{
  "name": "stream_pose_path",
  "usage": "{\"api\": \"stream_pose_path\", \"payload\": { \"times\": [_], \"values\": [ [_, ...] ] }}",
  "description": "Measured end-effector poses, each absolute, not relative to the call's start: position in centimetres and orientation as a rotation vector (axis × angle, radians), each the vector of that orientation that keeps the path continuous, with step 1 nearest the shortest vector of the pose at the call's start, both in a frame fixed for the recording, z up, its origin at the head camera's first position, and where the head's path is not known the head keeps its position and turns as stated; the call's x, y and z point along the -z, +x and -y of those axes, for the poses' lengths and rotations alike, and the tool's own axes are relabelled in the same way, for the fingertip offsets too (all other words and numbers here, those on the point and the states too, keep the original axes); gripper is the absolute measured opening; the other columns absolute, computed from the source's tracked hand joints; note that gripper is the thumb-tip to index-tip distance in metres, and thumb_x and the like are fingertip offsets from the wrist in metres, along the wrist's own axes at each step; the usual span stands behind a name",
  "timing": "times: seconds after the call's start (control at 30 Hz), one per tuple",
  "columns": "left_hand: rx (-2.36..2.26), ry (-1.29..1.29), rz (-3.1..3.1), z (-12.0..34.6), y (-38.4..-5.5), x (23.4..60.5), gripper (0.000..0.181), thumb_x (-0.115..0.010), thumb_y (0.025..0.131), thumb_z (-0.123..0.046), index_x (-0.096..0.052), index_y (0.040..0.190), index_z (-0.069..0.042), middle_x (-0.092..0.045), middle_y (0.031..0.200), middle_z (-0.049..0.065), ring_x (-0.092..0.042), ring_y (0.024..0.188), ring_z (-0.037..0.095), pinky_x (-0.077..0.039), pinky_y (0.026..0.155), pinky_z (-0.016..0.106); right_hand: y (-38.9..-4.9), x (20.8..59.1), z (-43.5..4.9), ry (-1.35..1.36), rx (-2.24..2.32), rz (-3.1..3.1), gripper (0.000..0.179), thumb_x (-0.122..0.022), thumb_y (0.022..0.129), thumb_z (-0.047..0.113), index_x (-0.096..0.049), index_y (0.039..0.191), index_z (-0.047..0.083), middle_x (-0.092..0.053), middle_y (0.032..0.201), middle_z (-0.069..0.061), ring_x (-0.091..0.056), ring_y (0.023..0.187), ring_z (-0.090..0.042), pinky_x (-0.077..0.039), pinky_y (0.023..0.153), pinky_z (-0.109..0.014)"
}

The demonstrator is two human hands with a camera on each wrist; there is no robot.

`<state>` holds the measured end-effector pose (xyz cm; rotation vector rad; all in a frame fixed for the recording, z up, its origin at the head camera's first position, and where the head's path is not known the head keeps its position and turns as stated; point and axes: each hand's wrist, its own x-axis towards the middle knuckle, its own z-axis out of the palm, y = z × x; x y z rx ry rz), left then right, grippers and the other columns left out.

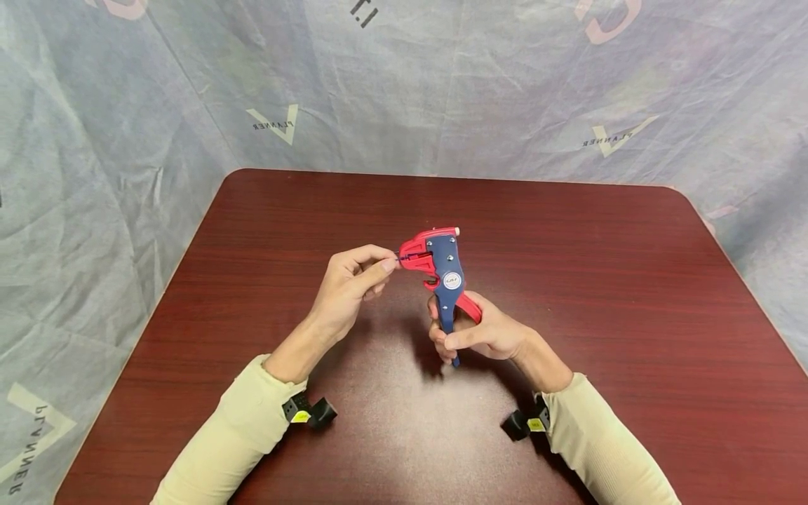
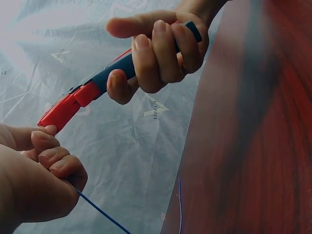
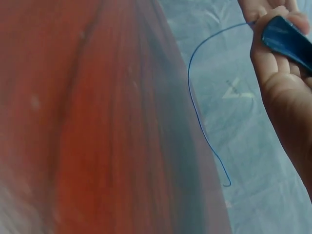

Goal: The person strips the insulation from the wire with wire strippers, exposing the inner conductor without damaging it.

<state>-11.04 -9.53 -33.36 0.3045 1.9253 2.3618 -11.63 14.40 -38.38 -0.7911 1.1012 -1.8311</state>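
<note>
1. Left hand (image 1: 344, 287): grip is pinching, thumb and index fingertips on the thin blue insulated wire (image 3: 189, 80) right at the tool's nose. We see the other fingers curled in toward the palm.
2. Right hand (image 1: 489, 333): grip is wrapped round the handles of the red-and-blue pistol-shaped wire stripper (image 1: 449, 259). Fingers curl about the dark blue handle, thumb lies across it; we have the red lever (image 1: 469, 307) on the palm side.
3. Stripper is held up off the tabletop, handle down, red nose aimed at the left hand. Wire runs into the slot between the red jaws; we can't tell how hard they bite.
4. Rest of the wire hangs below the left hand in a loose curve, small hook at its tip.
5. Round white label (image 1: 452, 280) on the stripper's blue body faces the head camera.
6. Glossy dark red wood-grain tabletop (image 1: 265, 217) below, shadows under both hands.
7. Farther out we've got pale grey fabric sheeting (image 1: 404, 91) with mirrored "PLANNER" print.
</note>
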Motion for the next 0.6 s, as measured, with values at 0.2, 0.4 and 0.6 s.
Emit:
{"api": "stream_pose_path", "payload": {
  "times": [0.2,0.4,0.6],
  "values": [
    [-2.355,0.312,-2.023,9.8,-11.2,33.5,0.008,-0.059,0.095,0.0,-0.067,0.093,0.003,-0.045,0.059,-0.005,-0.038,0.056,0.008,-0.027,0.051,0.022,-10.9,38.6,-13.4,-0.754,1.897,-1.162,0.024,-0.063,0.092,-0.002,-0.047,0.108,0.005,-0.057,0.079,0.002,-0.053,0.066,-0.015,-0.048,0.064,-0.029],
    [-2.344,0.329,-2.131,9.9,-11.3,33.7,0.018,-0.06,0.093,0.0,-0.062,0.098,0.018,-0.044,0.06,-0.007,-0.038,0.058,0.008,-0.028,0.053,0.026,-10.1,38.9,-12.4,-0.712,1.956,-1.256,0.014,-0.064,0.093,0.0,-0.052,0.093,0.008,-0.05,0.065,0.003,-0.047,0.058,-0.011,-0.047,0.058,-0.029],
    [-2.375,0.363,-2.158,9.9,-11.4,33.8,0.017,-0.062,0.091,0.001,-0.064,0.093,0.018,-0.043,0.058,-0.008,-0.037,0.057,0.007,-0.027,0.053,0.026,-9.6,38.6,-11.9,-0.637,1.985,-1.293,0.017,-0.065,0.09,0.0,-0.052,0.085,0.008,-0.042,0.059,-0.001,-0.042,0.05,-0.013,-0.044,0.052,-0.028]
  ]
}}
